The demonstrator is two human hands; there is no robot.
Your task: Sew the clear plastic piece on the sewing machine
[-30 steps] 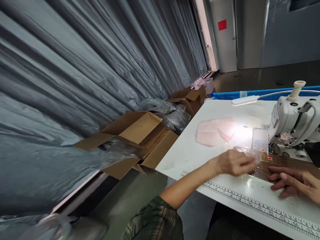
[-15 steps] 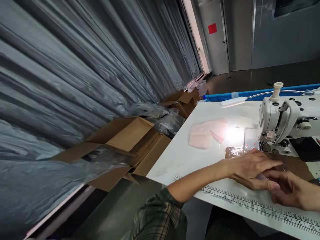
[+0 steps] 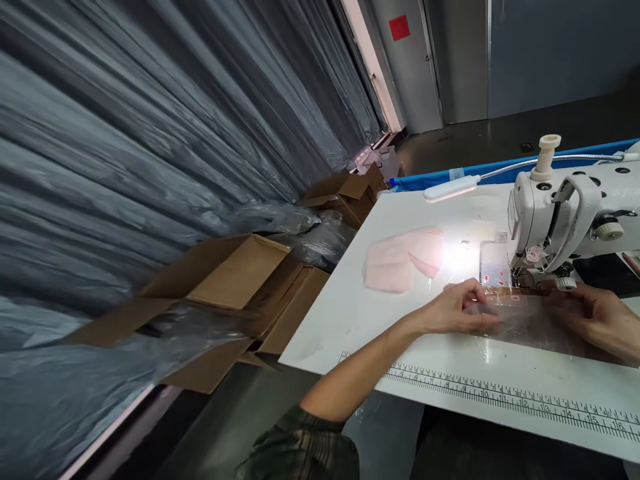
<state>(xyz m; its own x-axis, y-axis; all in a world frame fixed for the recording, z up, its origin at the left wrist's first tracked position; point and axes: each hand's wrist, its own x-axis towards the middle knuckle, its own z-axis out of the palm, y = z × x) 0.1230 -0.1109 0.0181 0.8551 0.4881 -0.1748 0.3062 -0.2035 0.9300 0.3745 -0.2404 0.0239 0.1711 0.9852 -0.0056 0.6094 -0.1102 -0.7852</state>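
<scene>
My left hand [image 3: 463,310] is closed in a pinch on the left end of a thin sheer fabric [image 3: 523,320], in front of the sewing machine [image 3: 575,207]. My right hand [image 3: 603,323] grips the right end of the same fabric; its fingertips are blurred by motion. Stretched between both hands, the fabric lies just before the needle area, with small red marks near its far edge. Under it lies a brown, glossy sheet [image 3: 600,353], partly hidden by my right hand. A clear plate with red marks [image 3: 495,263] sits left of the needle.
Pale pink fabric pieces [image 3: 390,260] lie on the white table [image 3: 345,320], left of a bright lamp [image 3: 453,189]. A ruler scale [image 3: 480,393] runs along the front edge. Open cardboard boxes [image 3: 240,273] and clear plastic stand left of the table. A dark phone-like slab [image 3: 607,273] lies at right.
My hands have moved apart, the left one leftward and the right one up toward the needle. The sheer fabric now shows spread between them. The view has shifted slightly.
</scene>
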